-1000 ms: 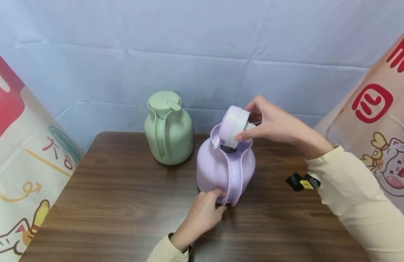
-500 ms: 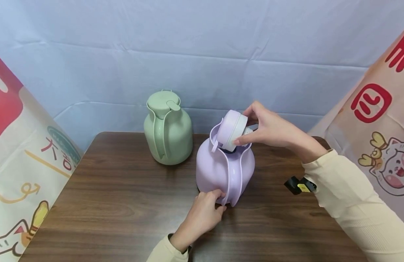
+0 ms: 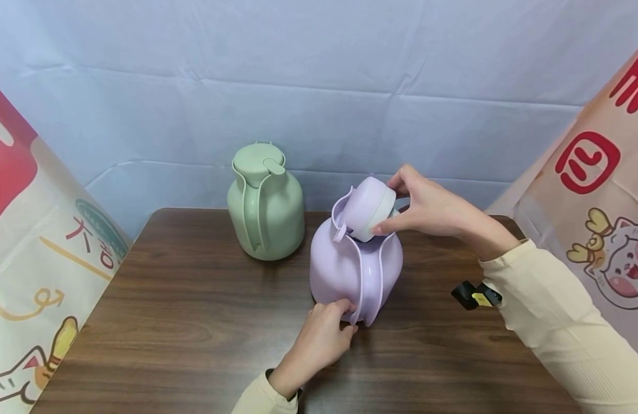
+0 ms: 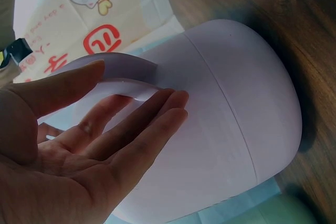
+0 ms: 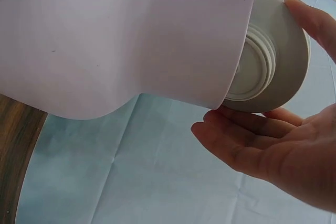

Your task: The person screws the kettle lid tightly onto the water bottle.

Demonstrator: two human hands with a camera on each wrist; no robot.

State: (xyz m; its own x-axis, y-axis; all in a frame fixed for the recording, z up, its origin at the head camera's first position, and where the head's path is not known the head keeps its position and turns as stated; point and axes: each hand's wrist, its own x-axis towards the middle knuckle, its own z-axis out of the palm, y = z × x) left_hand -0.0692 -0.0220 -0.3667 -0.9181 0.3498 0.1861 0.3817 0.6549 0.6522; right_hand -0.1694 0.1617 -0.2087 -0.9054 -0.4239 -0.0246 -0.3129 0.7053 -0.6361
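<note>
Head view, purple jug: the purple jug (image 3: 333, 270) stands upright on the wooden table (image 3: 205, 328), its handle (image 3: 371, 282) facing the wearer.
Head view, right hand: the right hand (image 3: 427, 202) grasps the purple lid (image 3: 370, 204) between thumb and fingers, holding it tilted at the mouth of the jug.
Head view, left hand: the left hand (image 3: 325, 334) is at the handle's lower end, thumb and fingertips against it in a loose grasp.
Head view, green jug: the green jug (image 3: 285, 213) stands upright, left of the purple one and farther back, well apart, its lid on.
Head view, surroundings: pale blue cloth (image 3: 308, 69) hangs behind, with printed banners (image 3: 588, 164) at both sides.
Left wrist view, handle: the thumb lies over one side, gently bent fingers on the other.
Right wrist view, lid: its underside shows a threaded ring (image 5: 257, 66), partly hidden by the jug's rim; thumb and fingers hold opposite edges.
</note>
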